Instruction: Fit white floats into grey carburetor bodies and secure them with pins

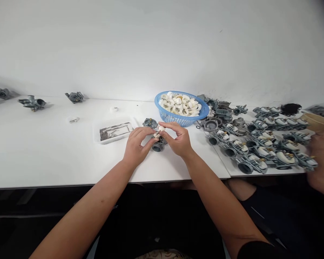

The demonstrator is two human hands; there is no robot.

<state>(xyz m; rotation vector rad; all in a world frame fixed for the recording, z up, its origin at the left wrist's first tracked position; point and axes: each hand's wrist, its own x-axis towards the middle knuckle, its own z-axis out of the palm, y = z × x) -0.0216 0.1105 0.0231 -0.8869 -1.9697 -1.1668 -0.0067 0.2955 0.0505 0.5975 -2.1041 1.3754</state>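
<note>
A grey metal carburetor body (158,144) rests on the white table (43,151) between my two hands. My left hand (136,145) curls against its left side, fingertips pinched at a small white float piece (159,130) on top. My right hand (178,138) grips the body's right side, with thumb and forefinger also closed on the white piece. Another grey carburetor part (150,123) lies just behind them.
A blue basket (181,108) of white floats stands behind my hands. A white tray of thin metal pins (115,131) lies to the left. Several assembled carburetors (259,144) crowd the right side. Another person's hand (322,158) is at far right. Loose parts (32,102) sit far left.
</note>
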